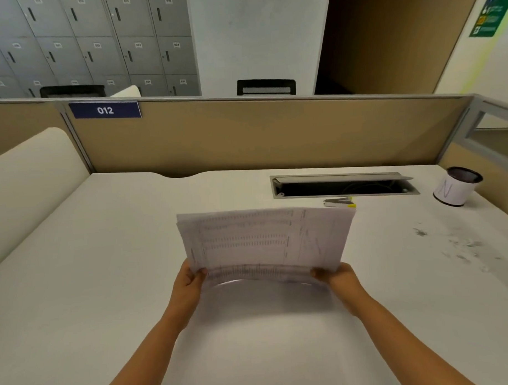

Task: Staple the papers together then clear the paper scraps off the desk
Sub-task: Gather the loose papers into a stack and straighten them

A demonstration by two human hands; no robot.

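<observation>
A stack of printed papers [266, 241] stands on edge above the middle of the white desk [105, 269], bowed along its lower edge. My left hand [189, 284] grips its lower left corner and my right hand [336, 278] grips its lower right corner. Behind the stack's top right corner lies a silver stapler [338, 202] with a yellow end, partly hidden by the sheets. Small paper scraps [468, 248] lie scattered on the desk at the right.
A white cylindrical bin [455, 186] with a dark inside stands at the back right. An open cable slot [343, 185] is set into the desk behind the stapler. A tan partition [245, 135] closes the back and a cream panel [25, 183] the left side.
</observation>
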